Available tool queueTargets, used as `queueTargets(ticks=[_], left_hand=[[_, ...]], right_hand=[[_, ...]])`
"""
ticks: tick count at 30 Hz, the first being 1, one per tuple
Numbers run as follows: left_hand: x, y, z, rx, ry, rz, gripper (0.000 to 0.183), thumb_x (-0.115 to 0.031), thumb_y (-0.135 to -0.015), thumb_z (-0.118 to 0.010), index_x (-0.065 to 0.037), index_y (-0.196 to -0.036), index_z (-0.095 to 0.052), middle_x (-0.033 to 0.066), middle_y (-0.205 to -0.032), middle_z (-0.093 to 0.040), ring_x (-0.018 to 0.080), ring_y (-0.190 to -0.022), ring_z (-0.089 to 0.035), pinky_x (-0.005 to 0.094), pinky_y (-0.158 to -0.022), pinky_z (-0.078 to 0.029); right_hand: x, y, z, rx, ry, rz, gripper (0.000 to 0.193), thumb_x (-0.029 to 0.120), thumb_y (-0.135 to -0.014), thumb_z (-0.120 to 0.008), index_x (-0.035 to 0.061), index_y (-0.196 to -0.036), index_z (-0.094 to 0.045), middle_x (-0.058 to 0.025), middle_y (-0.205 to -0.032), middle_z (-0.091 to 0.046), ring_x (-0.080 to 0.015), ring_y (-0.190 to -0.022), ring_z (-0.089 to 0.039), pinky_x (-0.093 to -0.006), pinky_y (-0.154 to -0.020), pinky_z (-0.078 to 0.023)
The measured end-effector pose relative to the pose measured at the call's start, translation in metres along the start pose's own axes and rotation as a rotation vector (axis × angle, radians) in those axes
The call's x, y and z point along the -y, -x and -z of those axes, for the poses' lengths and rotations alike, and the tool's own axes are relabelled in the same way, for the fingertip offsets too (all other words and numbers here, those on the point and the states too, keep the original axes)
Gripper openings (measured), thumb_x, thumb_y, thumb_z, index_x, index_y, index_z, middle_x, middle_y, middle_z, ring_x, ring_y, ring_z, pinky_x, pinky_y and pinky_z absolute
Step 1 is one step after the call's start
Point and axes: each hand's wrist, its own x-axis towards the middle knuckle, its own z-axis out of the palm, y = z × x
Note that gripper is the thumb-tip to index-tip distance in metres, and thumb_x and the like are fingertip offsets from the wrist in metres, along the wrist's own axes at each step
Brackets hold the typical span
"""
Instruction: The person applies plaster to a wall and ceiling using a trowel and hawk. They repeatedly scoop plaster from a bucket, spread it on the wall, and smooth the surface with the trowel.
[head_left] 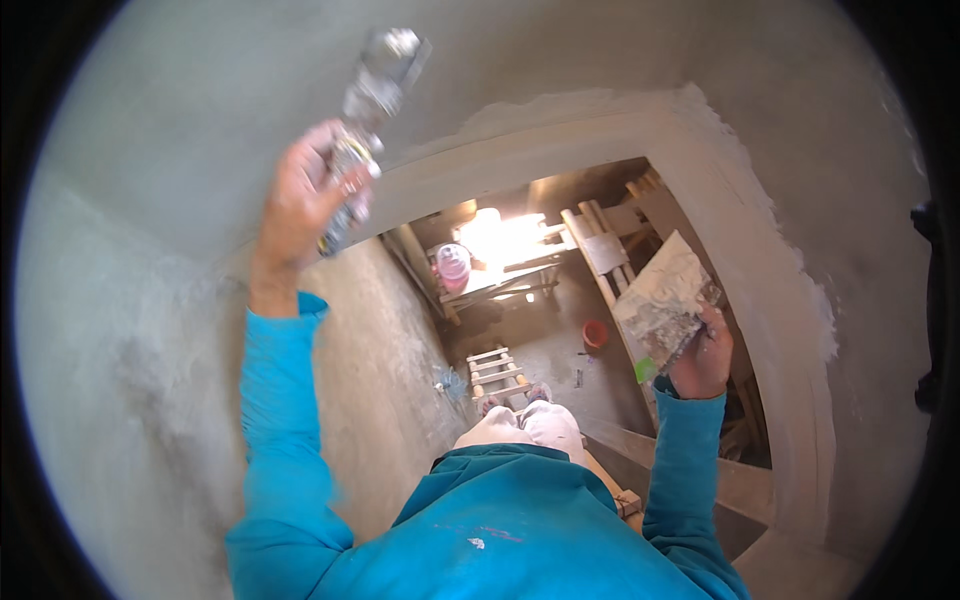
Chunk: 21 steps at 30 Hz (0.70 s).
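A teal shirt (490, 530), marked with small pale and pink spots, fills the lower middle, its sleeves reaching up on both sides. The left hand (305, 195) is raised at upper left, fingers wrapped round the handle of a scraper (385, 78); the blade points up and away, smeared whitish and blurred. At right, lower down, the right hand (703, 355) grips the lower right edge of a flat board (662, 285), tilted, with pale paste across its face and a green patch at its bottom corner. How the fingers sit behind it cannot be seen.

Beyond the shirt come pale trousers (525, 428) and the feet, with a wooden ladder (497, 372) just past them. Grey walls (120, 330) stand around, and a paler band (570, 135) borders the opening ahead and to the right. Down on the floor (545, 335) is a red bucket (594, 333); farther off, a pink bucket (453, 268) stands by a brightly lit wooden surface (490, 290), with wooden poles (600, 255) to the right.
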Motion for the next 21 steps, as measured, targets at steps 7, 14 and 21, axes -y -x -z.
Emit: queueTargets(ticks=[7, 14, 21], left_hand=[[-0.087, -0.014, 0.109, -0.314, -0.441, -0.125, 0.030, -0.017, -0.096, -0.066, -0.002, -0.121, -0.059, 0.0038, -0.090, -0.063, 0.0111, -0.073, -0.061, 0.0251, -0.064, -0.050], [-0.117, -0.023, 0.156, -0.511, -0.620, -0.214, 0.021, -0.018, -0.098, -0.064, -0.006, -0.114, -0.056, 0.0002, -0.077, -0.054, 0.0081, -0.065, -0.054, 0.0250, -0.058, -0.047], [-0.084, -0.002, 0.114, -0.313, -0.663, -0.119, 0.048, -0.021, -0.102, -0.059, -0.001, -0.145, -0.049, 0.0010, -0.093, -0.059, 0.0055, -0.072, -0.053, 0.0213, -0.058, -0.044]], right_hand=[[-0.086, -0.034, -0.070, 0.200, -0.154, -0.226, 0.046, 0.017, -0.097, -0.049, -0.0055, -0.138, -0.048, -0.0177, -0.135, -0.060, -0.0302, -0.121, -0.061, -0.0447, -0.105, -0.047], [-0.158, -0.032, -0.139, 0.324, -0.176, -0.405, 0.037, 0.020, -0.101, -0.044, 0.0002, -0.131, -0.053, -0.0136, -0.123, -0.065, -0.0241, -0.103, -0.066, -0.0427, -0.086, -0.055], [-0.117, -0.007, -0.103, 0.143, -0.222, -0.263, 0.032, 0.016, -0.100, -0.050, 0.0006, -0.127, -0.057, -0.0115, -0.121, -0.065, -0.0236, -0.109, -0.064, -0.0411, -0.096, -0.052]])
